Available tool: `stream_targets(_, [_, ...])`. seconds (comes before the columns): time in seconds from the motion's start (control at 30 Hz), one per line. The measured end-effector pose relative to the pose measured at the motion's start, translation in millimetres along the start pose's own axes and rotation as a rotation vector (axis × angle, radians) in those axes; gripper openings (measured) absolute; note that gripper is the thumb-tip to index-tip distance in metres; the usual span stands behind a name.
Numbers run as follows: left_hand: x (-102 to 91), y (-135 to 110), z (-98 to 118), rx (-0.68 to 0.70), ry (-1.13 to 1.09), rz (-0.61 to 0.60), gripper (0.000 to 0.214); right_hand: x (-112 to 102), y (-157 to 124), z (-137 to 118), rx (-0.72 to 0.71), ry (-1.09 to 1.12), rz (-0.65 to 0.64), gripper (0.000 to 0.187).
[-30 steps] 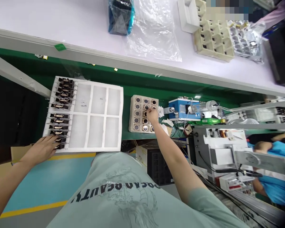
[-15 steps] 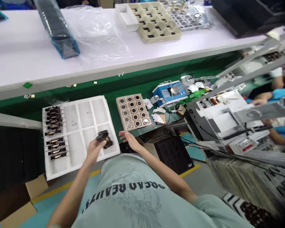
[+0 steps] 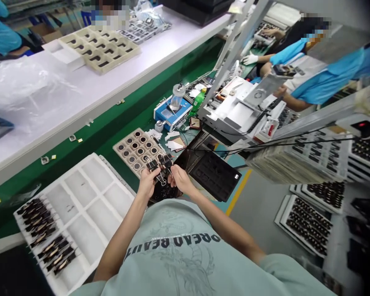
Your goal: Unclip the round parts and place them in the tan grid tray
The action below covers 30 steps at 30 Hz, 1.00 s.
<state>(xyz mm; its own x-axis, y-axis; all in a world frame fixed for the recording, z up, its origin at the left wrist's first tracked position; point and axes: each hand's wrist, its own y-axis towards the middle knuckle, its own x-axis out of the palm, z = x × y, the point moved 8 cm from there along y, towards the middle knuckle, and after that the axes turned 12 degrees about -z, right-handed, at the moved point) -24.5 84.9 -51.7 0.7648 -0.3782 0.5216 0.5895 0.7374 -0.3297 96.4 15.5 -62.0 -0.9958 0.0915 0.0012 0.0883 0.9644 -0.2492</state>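
In front of my shirt, both hands meet at a small dark piece with black binder clips (image 3: 153,165) on it, their wire handles sticking out. My left hand (image 3: 147,182) pinches the clip on the left side. My right hand (image 3: 179,179) has its fingers closed at another black binder clip (image 3: 165,160) on the right side. What the clips grip is too small to make out. Just behind the hands lies a beige compartment tray (image 3: 125,157) with round dark-centred parts. To the left, a white foam tray (image 3: 96,177) holds rows of clipped black pieces (image 3: 37,218).
A blue device (image 3: 172,117) with a clear jar stands behind the round parts, beside a green bottle (image 3: 198,101). The white shelf (image 3: 111,78) runs across the back. A black tray (image 3: 217,174) sits lower right. Co-workers in blue sleeves (image 3: 327,82) are at the right.
My left hand has carried the clipped piece from above the white foam tray rightward to my right hand, which was open and has now closed at it. The view has turned right.
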Motion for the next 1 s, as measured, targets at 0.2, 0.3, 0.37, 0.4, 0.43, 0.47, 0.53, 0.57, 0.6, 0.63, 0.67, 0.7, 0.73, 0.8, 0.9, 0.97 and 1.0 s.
stream_targets(0.2, [16.3,16.8,-7.7,-0.048,0.060,0.044,0.048,-14.7,-7.7,-18.7,-0.062,-0.122,-0.073,0.030])
stream_targets(0.3, [14.2,17.2,-13.3,-0.104,0.028,0.082,0.050,-15.1,-9.9,-22.0,-0.050,-0.146,-0.142,0.022])
stream_targets(0.37, [12.0,16.8,-15.2,-0.116,-0.003,0.107,0.048,-16.2,-12.5,-20.1,-0.005,-0.157,-0.170,0.019])
stream_targets(0.4, [10.6,16.6,-14.9,-0.106,-0.019,0.123,0.045,-16.9,-14.4,-18.1,0.018,-0.154,-0.183,0.019])
stream_targets(0.43, [9.1,16.5,-13.7,-0.086,-0.035,0.142,0.043,-17.7,-16.6,-15.4,0.040,-0.138,-0.197,0.020])
stream_targets(0.47, [7.7,16.4,-12.0,-0.061,-0.050,0.162,0.041,-17.8,-19.0,-11.7,0.062,-0.106,-0.218,0.021])
stream_targets(0.53, [6.7,16.0,-9.6,-0.019,-0.077,0.193,0.039,-15.7,-23.5,-1.7,0.114,0.000,-0.274,0.028])
stream_targets(0.57, [7.3,15.9,-9.4,-0.005,-0.089,0.201,0.039,-13.6,-24.9,4.1,0.145,0.062,-0.296,0.032])
stream_targets(0.6, [8.9,15.9,-10.1,0.004,-0.099,0.200,0.039,-10.7,-25.6,9.8,0.178,0.117,-0.314,0.035])
stream_targets(0.63, [11.2,15.9,-11.8,0.007,-0.103,0.192,0.039,-6.9,-25.2,15.0,0.207,0.149,-0.329,0.036])
stream_targets(0.67, [13.7,15.8,-14.4,0.005,-0.103,0.182,0.039,-3.1,-23.7,18.9,0.227,0.146,-0.337,0.036])
stream_targets(0.7, [15.9,15.7,-17.9,-0.001,-0.100,0.172,0.039,0.4,-21.1,21.1,0.232,0.100,-0.338,0.035])
stream_targets(0.73, [17.3,15.4,-22.1,-0.010,-0.097,0.165,0.039,3.3,-18.0,21.4,0.221,0.019,-0.334,0.036])
stream_targets(0.8, [17.5,14.4,-32.9,-0.045,-0.103,0.161,0.038,8.3,-12.6,18.9,0.175,-0.182,-0.327,0.041])
stream_targets(0.9, [13.7,12.6,-52.5,-0.141,-0.151,0.180,0.034,9.7,-12.3,18.6,0.144,-0.324,-0.317,0.045])
stream_targets(0.97, [12.2,11.1,-64.2,-0.210,-0.182,0.198,0.030,6.3,-17.0,22.5,0.158,-0.313,-0.314,0.045])
stream_targets(1.0, [12.8,10.7,-68.5,-0.231,-0.192,0.202,0.029,3.5,-19.8,24.7,0.167,-0.305,-0.308,0.046])
